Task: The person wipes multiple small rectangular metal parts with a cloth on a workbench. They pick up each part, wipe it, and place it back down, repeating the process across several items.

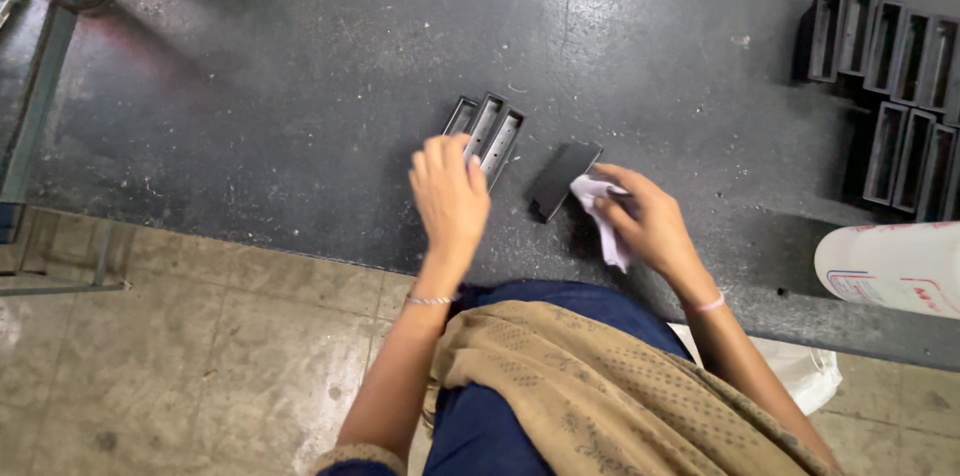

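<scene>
On the dark table (300, 86): left hand (450, 194) loosely spread, fingertips over three grey trays (487, 132); right hand (652, 221) pinching a pale cloth (598, 208) against a flat black piece (562, 179) just beside them.

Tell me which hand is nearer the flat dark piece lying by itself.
Right. The right hand, holding a pale cloth, touches the flat dark piece; the left hand sits farther left, at three grey trays.

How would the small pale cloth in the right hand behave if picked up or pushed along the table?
The cloth hangs crumpled from the right hand, so it is probably floppy and light. On the rough dark table it would likely drag and bunch rather than slide. Being soft, it seems unlikely to roll, tip or break.
</scene>
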